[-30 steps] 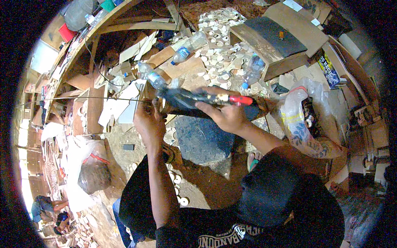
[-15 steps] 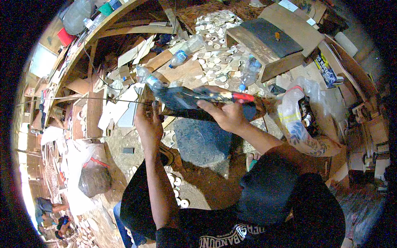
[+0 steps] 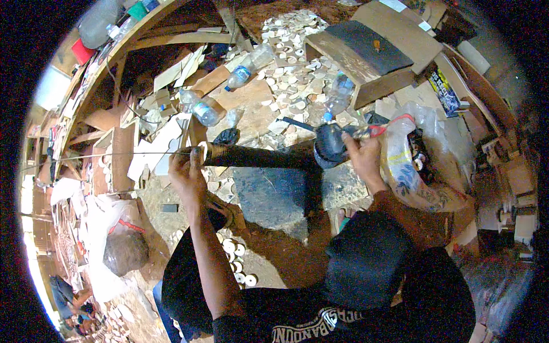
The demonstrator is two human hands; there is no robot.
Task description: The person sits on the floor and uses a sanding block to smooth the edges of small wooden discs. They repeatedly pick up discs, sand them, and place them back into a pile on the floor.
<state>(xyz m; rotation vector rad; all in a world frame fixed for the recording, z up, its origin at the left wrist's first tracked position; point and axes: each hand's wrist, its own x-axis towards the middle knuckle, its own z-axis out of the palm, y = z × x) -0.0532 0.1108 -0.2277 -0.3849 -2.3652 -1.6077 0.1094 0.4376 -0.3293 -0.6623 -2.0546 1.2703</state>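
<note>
My left hand (image 3: 189, 177) is closed, fingertips pinched at the left end of a long dark bar (image 3: 257, 157). A pale round piece (image 3: 204, 151) shows beside those fingertips; what they pinch is partly hidden. A thin straight wire or rod (image 3: 114, 154) runs from the left to this hand. My right hand (image 3: 365, 160) is wrapped round a dark, rounded tool (image 3: 330, 146) with a red-ended handle (image 3: 376, 130), at the bar's right end. A narrow black strip sticks out from it to the left. Below the bar stands a dark grey block (image 3: 271, 197).
Plastic bottles (image 3: 240, 76) lie beyond my hands, beside a heap of pale wood offcuts (image 3: 294, 86). A wooden box (image 3: 366, 63) stands far right, a plastic bag (image 3: 403, 166) near right. White discs (image 3: 234, 254) lie by my legs. Another person (image 3: 71, 300) sits at lower left.
My right hand has moved right with the dark tool, from near my left hand to the bar's far end. My left hand has shifted slightly left.
</note>
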